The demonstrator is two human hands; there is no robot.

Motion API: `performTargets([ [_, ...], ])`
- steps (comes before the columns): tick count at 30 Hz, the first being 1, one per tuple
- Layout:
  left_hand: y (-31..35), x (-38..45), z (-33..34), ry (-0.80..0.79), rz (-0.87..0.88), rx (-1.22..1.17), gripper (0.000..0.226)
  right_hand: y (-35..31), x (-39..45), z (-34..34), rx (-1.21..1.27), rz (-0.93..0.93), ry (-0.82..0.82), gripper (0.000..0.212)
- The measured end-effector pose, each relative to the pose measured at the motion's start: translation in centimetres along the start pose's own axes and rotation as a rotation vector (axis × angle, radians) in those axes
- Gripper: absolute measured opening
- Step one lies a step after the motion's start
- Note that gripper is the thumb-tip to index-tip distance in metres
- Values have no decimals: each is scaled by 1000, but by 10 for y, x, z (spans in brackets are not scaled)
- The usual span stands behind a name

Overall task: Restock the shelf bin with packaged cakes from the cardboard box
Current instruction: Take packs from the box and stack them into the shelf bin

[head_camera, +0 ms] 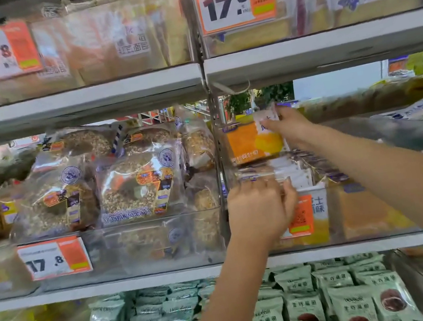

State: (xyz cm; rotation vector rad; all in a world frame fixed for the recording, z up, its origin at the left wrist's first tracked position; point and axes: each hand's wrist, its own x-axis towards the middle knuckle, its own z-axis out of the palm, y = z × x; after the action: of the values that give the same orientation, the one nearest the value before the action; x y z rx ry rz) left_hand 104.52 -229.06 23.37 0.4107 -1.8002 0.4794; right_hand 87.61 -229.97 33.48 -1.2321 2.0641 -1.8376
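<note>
A clear plastic shelf bin (354, 208) on the middle shelf holds packaged cakes in orange and white wrappers. My right hand (287, 125) reaches into it from above and grips the top of an orange cake package (252, 140) that stands upright at the bin's left end. My left hand (261, 206) is at the bin's front edge, fingers curled on a clear-wrapped package (258, 173) lying below the orange one. The cardboard box is out of view.
To the left, another clear bin (140, 246) holds grain bread bags (135, 185). Orange price tags (55, 257) hang on the bin fronts. The shelf above (72, 101) carries more bread, and the shelf below holds green snack packets (339, 299).
</note>
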Motion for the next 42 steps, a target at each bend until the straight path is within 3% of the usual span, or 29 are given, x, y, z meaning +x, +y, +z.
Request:
performTargets([
  [5, -1, -1, 2, 2, -3, -12, 48, 19, 4, 10, -22, 52, 20, 52],
  [13, 0, -1, 1, -6, -6, 12, 48, 16, 11, 13, 24, -45, 93, 54],
  [19, 0, -1, 3, 18, -3, 3, 48, 27, 13, 15, -67, -36, 57, 41],
  [25, 0, -2, 3, 25, -14, -11, 47, 35, 20, 10, -63, 143, 42, 82],
  [28, -1, -2, 4, 32, 8, -7, 47, 33, 20, 7, -122, 148, 137, 79],
  [33, -1, -1, -3, -51, 8, -12, 47, 4, -11, -13, -156, -46, 360, 53],
  [39, 0, -1, -16, -245, 42, -20, 44, -10, -153, -42, -140, -415, 175, 28],
  [42, 8, -36, -30, -187, 160, -50, 46, 15, -225, -52, -225, -480, 107, 23],
])
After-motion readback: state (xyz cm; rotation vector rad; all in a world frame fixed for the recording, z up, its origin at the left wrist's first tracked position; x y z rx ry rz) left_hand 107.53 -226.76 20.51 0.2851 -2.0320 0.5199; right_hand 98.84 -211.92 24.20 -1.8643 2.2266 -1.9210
